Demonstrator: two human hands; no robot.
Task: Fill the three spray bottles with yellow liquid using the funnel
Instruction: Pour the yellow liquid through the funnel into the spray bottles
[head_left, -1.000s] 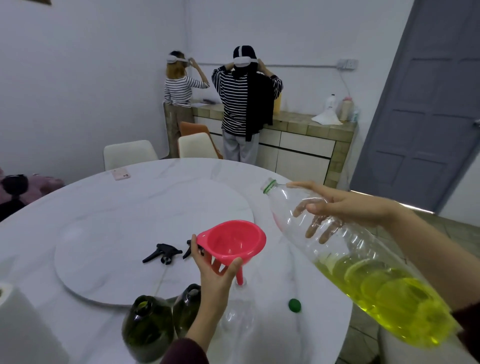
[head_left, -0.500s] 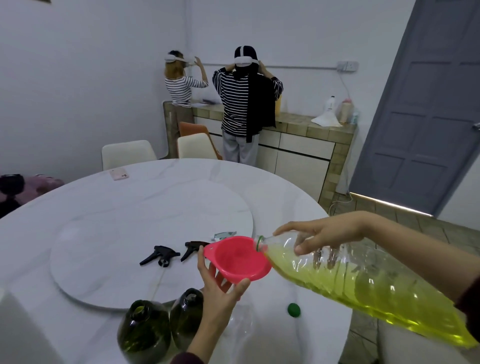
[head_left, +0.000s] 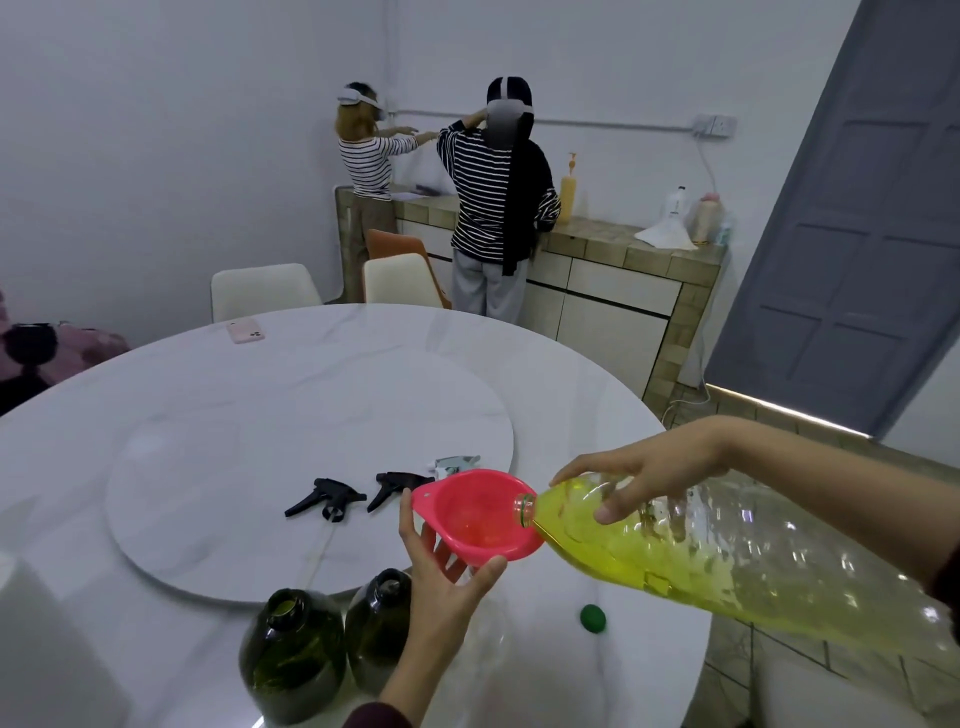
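- One head-worn view, looking forward and down across the round desk (head_left: 260, 405).
- Hands close below; a counter (head_left: 623, 244) stands far behind.

Big bottle (head_left: 727, 561) is clear crinkly plastic, funnel (head_left: 478, 514) smooth glossy pink plastic, the two dark bottles (head_left: 293, 654) shiny (glass or plastic, can't tell), table (head_left: 260, 395) polished white marble-look.

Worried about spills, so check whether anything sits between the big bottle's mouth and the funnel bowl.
Nothing visible blocks it. The big bottle's open mouth lies over the rim of the pink funnel, gripped by the left hand. The right hand grips the bottle behind the neck, clear of the opening.
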